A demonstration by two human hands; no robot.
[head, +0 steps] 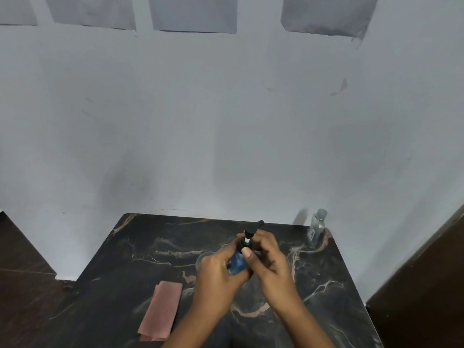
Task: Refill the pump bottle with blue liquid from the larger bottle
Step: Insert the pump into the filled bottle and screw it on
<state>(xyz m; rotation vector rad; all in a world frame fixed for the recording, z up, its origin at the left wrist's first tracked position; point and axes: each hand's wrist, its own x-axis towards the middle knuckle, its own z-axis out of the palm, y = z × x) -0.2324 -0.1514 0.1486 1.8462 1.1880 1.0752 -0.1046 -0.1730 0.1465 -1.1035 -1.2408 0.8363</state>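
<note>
The pump bottle [238, 264], holding blue liquid, sits between both hands above the middle of the dark marble table [140, 262]. My left hand [218, 275] grips its blue body from the left. My right hand [267, 259] pinches the black collar of the pump head [251, 232], whose nozzle points up and right. The larger clear bottle [316, 228] stands upright at the table's far right corner, capped and looking nearly empty. A faint round clear shape shows behind my left hand; I cannot tell what it is.
A folded pink cloth [162, 310] lies on the table's front left. A grey wall rises right behind the table. Dark wooden panels flank the table at left and right.
</note>
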